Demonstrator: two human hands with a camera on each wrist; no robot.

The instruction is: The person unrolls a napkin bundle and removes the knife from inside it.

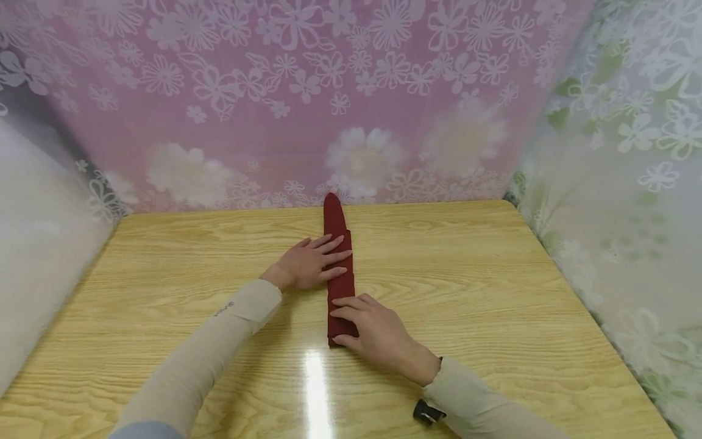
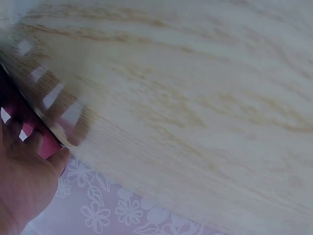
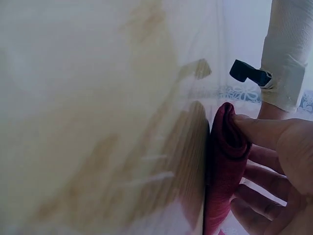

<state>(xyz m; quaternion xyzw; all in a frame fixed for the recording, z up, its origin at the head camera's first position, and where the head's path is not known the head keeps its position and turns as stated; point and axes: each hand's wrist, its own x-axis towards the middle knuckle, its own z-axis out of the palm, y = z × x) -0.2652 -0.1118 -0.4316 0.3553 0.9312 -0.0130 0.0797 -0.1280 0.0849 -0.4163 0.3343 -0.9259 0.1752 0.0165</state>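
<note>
A dark red cloth [image 1: 341, 286], folded into a long narrow strip, lies lengthwise down the middle of the table. Its far tip is rounded, and a step shows along its right edge. Spread flat across the strip's far half, my left hand [image 1: 307, 263] presses it with straight fingers. My right hand [image 1: 378, 329] rests over the near end, fingers loosely bent and fingertips close to the left edge. Its thumb touches the near end. The right wrist view shows the rolled layers of the red cloth [image 3: 227, 161] beneath that thumb. Part of the strip is hidden under both hands.
The wood-grain table [image 1: 466, 274] meets a pink flowered curtain [image 1: 263, 140] at the back. A pale flowered curtain [image 1: 620, 213] hangs along the right side. A small black device [image 1: 428, 413] sits at the right sleeve.
</note>
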